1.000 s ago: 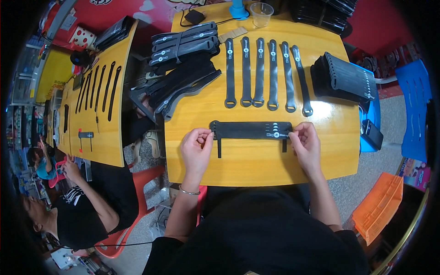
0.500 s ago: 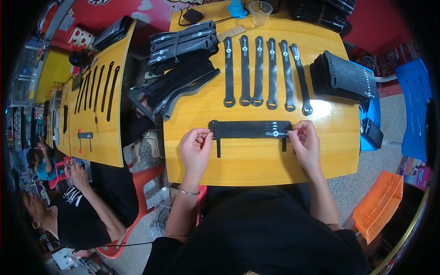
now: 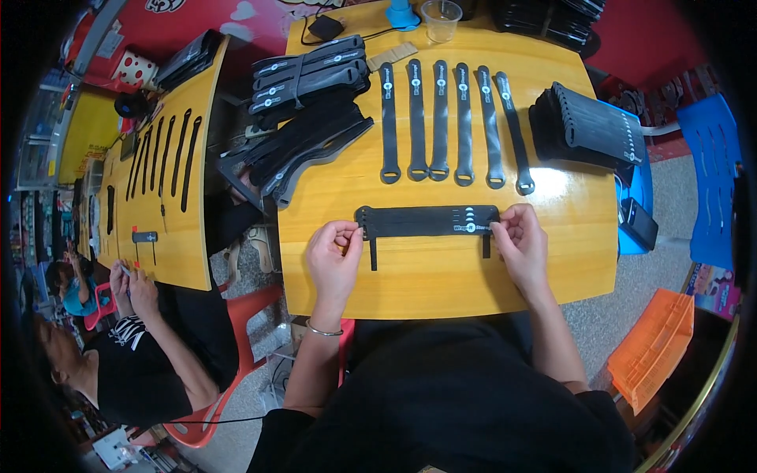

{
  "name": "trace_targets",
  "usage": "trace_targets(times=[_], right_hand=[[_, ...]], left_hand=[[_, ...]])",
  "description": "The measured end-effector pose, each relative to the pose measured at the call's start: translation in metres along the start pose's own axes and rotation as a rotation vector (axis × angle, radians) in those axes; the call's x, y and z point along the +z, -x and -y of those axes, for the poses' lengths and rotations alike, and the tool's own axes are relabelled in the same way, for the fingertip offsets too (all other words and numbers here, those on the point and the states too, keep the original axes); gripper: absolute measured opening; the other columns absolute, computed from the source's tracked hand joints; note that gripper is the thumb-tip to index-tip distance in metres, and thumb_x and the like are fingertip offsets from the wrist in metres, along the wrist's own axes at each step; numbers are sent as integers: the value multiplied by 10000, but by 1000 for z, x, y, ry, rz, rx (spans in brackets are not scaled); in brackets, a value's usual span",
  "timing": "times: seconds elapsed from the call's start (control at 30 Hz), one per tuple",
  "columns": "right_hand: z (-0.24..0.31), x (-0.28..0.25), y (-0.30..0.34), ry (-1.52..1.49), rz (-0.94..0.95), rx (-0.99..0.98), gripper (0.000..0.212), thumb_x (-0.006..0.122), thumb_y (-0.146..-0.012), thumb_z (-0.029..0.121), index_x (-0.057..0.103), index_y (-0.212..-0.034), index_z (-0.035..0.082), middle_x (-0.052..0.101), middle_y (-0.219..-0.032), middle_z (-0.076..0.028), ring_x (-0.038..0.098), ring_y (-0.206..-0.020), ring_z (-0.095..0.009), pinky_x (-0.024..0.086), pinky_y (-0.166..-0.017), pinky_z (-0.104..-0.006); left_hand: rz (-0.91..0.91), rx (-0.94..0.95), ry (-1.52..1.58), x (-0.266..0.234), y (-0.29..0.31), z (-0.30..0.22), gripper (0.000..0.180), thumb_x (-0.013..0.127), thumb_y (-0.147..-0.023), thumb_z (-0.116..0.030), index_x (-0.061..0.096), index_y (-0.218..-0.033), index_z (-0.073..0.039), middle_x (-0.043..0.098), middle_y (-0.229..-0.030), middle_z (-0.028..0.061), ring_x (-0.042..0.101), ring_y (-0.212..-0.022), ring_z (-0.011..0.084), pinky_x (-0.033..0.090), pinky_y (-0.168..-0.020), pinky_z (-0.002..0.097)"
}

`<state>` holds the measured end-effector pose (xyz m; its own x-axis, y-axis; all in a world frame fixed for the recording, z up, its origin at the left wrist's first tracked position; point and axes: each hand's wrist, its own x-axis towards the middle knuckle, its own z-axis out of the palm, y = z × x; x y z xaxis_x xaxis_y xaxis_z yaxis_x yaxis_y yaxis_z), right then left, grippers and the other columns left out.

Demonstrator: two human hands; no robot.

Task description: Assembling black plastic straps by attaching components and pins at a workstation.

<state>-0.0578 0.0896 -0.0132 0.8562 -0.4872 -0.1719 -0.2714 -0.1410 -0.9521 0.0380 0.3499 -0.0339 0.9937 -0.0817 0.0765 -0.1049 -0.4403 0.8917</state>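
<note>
A flat stack of black straps with rounded, slotted ends lies crosswise on the table in front of me. My left hand pinches its left end between thumb and fingers. At the right end, beside the white printing, my right hand is closed in a similar pinch. Two narrow black strips, a left one and a right one, stick out toward me from under the stack. Beyond it, several single black straps are laid side by side, lengthwise.
Bundled black straps and a loose pile are at the back left. A thick strap stack sits at the right edge, near a blue bin. A clear cup stands at the back. Left, a co-worker's hands are at another table.
Both my hands keep their pinch on the strap stack, with hardly any movement. The whole view has shifted slightly. At the left table, the co-worker's hands have come together lower down.
</note>
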Motion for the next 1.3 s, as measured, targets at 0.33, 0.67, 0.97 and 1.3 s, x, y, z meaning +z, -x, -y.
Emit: trace_targets(times=[0.33,0.67,0.97,1.3], right_hand=[[-1,0,-2,69,-18,-16,160,633,-824,5,495,-904,12,530,-707,-3,496,-597,-40,433,-545,-181],[0,1,-3,86,-16,-6,157,628,-825,5,488,-895,18,524,-678,-5,496,-573,-44,427,-526,-182],[-2,1,-2,132,-33,-47,208,639,-815,-2,479,-946,17,545,-679,-26,533,-572,-63,446,-523,-193],[4,2,0,161,-33,-39,202,637,-817,3,495,-960,8,562,-700,-34,544,-586,-67,459,-540,-200]], left_hand=[[7,-9,15,0,0,2,87,681,-744,41,619,-797,8,590,-718,45,546,-628,102,429,-561,213],[6,5,0,0,0,2,97,680,-742,44,617,-804,6,588,-719,47,543,-627,107,432,-569,217],[4,26,0,0,0,3,102,685,-737,34,619,-807,1,590,-713,44,539,-618,108,433,-566,222],[-4,51,-27,-1,1,3,97,688,-735,25,617,-797,-2,590,-703,45,538,-612,115,435,-563,228]])
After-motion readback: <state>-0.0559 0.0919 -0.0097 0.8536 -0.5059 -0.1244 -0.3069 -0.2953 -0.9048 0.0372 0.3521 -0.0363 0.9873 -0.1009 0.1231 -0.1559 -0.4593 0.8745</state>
